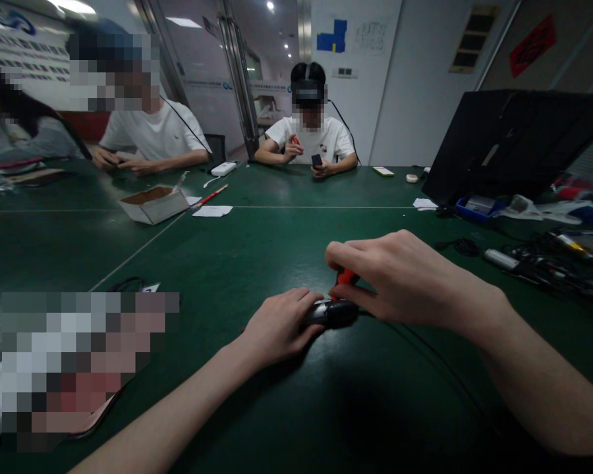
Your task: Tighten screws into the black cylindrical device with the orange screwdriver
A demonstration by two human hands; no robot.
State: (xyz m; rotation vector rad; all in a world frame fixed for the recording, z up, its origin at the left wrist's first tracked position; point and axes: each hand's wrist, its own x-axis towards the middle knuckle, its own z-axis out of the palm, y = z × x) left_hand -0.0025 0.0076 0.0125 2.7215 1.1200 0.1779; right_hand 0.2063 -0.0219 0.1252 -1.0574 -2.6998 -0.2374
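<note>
On the green table, my left hand [281,322] is closed around a black-and-silver corded device [343,314] and keeps it lying against the tabletop. A thin black cable [425,342] runs from the device's right end toward the lower right. Just above that end, my right hand [400,283] pinches a screwdriver [346,276] with an orange-and-black handle. The handle stands roughly upright over the device; my fingers hide part of it. Whether its tip touches the device I cannot tell.
To the left lies a phone-like slab, blurred out. Farther off are an open cardboard box [155,205], a red pencil [212,195] and paper [212,211]. At right stand a black monitor [514,145], a blue tray [479,205] and tangled corded devices [548,263]. Several people sit around the table.
</note>
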